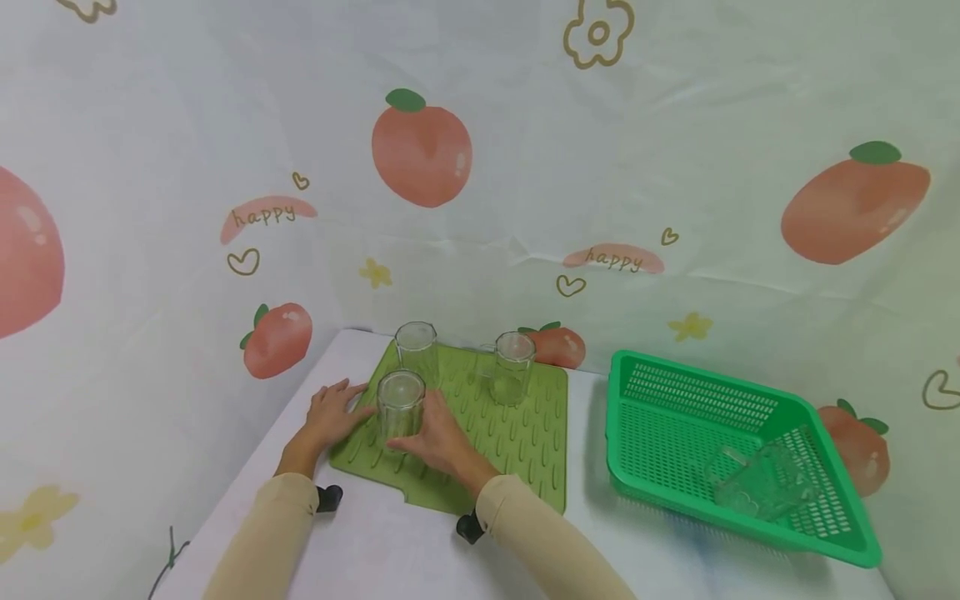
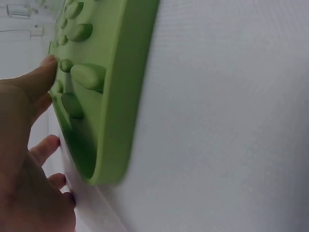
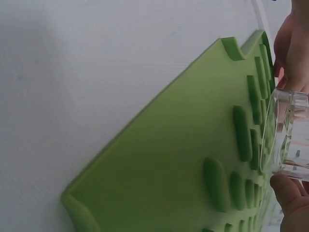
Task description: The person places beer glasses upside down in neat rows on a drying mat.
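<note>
My right hand (image 1: 442, 437) grips a clear glass mug (image 1: 400, 410) over the left part of a green draining mat (image 1: 543, 442). In the right wrist view, the thumb (image 3: 286, 191) presses the side of that glass near the mat's ridges. My left hand (image 1: 330, 417) rests at the mat's left edge with fingers spread. Seen from the left wrist, its thumb (image 2: 41, 77) touches the mat and the other fingers lie beside it on the table. A second glass mug (image 1: 417, 343) stands behind the held one, and a third (image 1: 512, 375) stands further right, handle to the left.
To the right, a green perforated plastic basket (image 1: 613, 433) sits on the white table (image 1: 360, 542), with a glass mug (image 1: 772, 483) lying tilted inside. A white cloth backdrop (image 1: 487, 67) printed with fruit rises behind and at the left.
</note>
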{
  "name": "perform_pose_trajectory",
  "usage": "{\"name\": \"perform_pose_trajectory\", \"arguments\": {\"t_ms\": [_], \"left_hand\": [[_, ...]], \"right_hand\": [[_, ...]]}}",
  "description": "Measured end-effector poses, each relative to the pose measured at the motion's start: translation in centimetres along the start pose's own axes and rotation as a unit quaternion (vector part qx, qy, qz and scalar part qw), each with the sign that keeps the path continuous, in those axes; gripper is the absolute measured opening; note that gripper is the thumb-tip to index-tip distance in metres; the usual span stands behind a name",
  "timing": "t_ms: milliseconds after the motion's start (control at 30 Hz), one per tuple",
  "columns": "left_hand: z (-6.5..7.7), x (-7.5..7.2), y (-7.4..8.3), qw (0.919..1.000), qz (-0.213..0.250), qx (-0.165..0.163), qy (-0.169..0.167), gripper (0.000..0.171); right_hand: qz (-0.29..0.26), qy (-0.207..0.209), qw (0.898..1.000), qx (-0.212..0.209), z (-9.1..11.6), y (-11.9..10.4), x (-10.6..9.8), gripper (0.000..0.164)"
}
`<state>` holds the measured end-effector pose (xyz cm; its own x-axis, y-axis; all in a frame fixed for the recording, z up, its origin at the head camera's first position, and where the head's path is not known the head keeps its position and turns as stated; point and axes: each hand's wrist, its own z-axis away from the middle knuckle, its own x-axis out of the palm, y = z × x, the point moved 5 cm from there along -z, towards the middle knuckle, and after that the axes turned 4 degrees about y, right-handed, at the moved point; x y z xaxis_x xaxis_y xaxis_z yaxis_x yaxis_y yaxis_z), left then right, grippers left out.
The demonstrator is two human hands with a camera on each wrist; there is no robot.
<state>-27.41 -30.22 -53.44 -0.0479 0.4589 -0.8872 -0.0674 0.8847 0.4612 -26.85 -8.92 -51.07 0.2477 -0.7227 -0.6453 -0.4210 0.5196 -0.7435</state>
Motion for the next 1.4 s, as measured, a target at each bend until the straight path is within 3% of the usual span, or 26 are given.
{"name": "perform_pose_trajectory", "arguments": {"t_ms": [333,633,1000,1267,1400], "left_hand": [[-0.1,0.1,0.0,0.9999,-0.005,0.011,-0.006,0.062],[0.3,-0.2,0.6,0.9994,0.021,0.016,0.023,0.058],[0.4,-0.1,0.4,0.9996,0.021,-0.012,-0.013,0.06],[0.4,0.0,0.3,0.9989,0.035,-0.021,-0.025,0.063],[0.3,0.1,0.2,0.9987,0.03,-0.023,-0.035,0.064]], "right_hand": [[0.01,-0.001,1.0,-0.016,-0.1,0.0,0.6,0.094],[0.061,-0.008,0.998,0.007,-0.1,0.0,1.0,0.089],[0.069,-0.039,0.996,0.042,0.0,-0.5,1.1,0.084],[0.06,-0.043,0.996,0.046,0.4,-0.9,0.4,0.099],[0.087,-0.04,0.995,0.031,0.9,-1.3,-0.5,0.105]]}}
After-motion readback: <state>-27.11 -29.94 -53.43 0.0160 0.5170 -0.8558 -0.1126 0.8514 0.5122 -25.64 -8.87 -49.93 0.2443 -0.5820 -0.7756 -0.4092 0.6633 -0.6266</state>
